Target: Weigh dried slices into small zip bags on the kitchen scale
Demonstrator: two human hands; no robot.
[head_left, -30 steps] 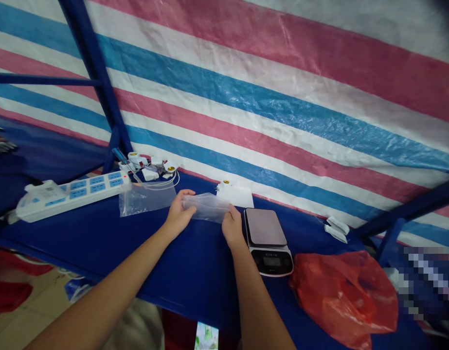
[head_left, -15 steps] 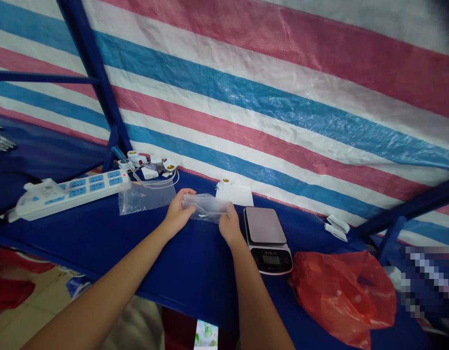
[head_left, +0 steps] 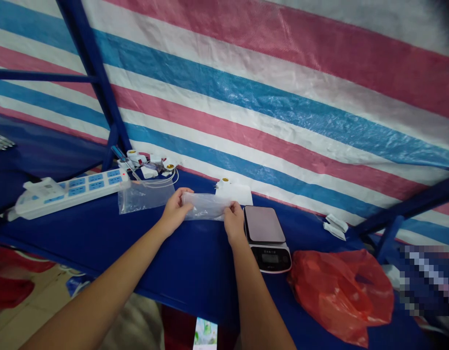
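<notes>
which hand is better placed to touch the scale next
Probably the right hand: it sits just beside the scale, while the left hand is farther off, at the other end of the clear plastic bag both hold.

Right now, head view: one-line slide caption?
Left hand and right hand hold a clear plastic bag between them over a blue table, beside a digital scale.
</notes>
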